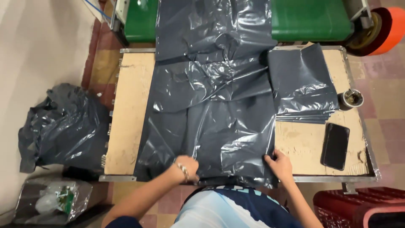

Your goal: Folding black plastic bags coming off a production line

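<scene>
Both hands are down on the dark grey plastic sheet [211, 131], right at its near edge. The left hand [185, 168], a bracelet on its wrist, is curled with the fingers tucked onto the plastic, pinching it near the sheet's near left corner. The right hand [279, 164] lies flatter, fingers spread narrow and gripping the sheet's near right corner. The sheet itself runs up the middle of the tabletop [126, 122], wrinkled and glossy, and climbs onto the green machine [310, 19] at its far end. Just right of the sheet sits a stack of folded grey bags [301, 82], touching its edge. Beyond that stack, a small round tin [351, 98], and nearer, a black phone [336, 145] lying flat. Left of the sheet, off the tabletop, a heaped grey bag [63, 122] slumps on the floor. Right of the sheet, below the tabletop corner, a red crate [358, 207].
</scene>
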